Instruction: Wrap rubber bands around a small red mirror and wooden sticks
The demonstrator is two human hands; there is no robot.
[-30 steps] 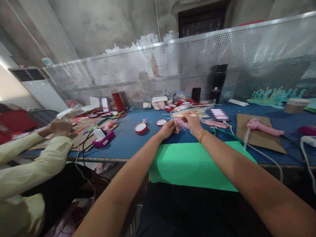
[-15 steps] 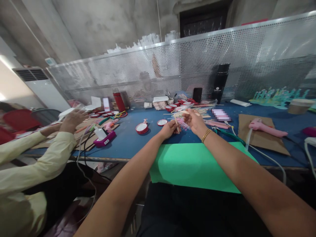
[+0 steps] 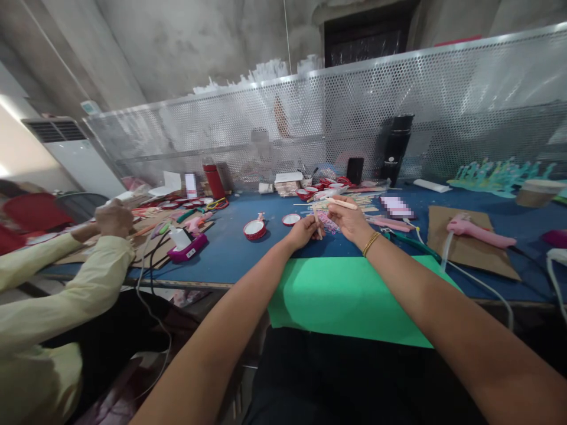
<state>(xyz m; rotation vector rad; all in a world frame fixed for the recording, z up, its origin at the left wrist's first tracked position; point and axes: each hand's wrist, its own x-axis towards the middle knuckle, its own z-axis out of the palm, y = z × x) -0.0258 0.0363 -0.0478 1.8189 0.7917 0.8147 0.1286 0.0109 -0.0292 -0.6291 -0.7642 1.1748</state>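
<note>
My left hand (image 3: 305, 232) is closed on a thin pale wooden stick (image 3: 317, 223), which stands nearly upright between the fingertips. My right hand (image 3: 351, 224) grips a pale, pen-like tool (image 3: 344, 203) between thumb and fingers, its thin end pointing left toward the stick. Whether the two touch is too small to tell. Behind and between the hands lies a pile of small pink and purple pieces (image 3: 328, 223), partly hidden by my fingers. Below my wrists a green sheet (image 3: 345, 295) hangs over the table's front edge and my lap.
Two round red-rimmed lids (image 3: 254, 230) lie left of my hands. A pink glue gun (image 3: 481, 229) rests on cardboard (image 3: 500, 257) at the right, with cables around it. At the left are a purple power strip (image 3: 188, 250) and a co-worker's hands (image 3: 114, 218). A black bottle (image 3: 397, 147) stands behind.
The pen-like tool in my right hand has tilted, and its rear end now shows over the fingers. My left hand has hardly moved. The co-worker's hand has shifted left and closed.
</note>
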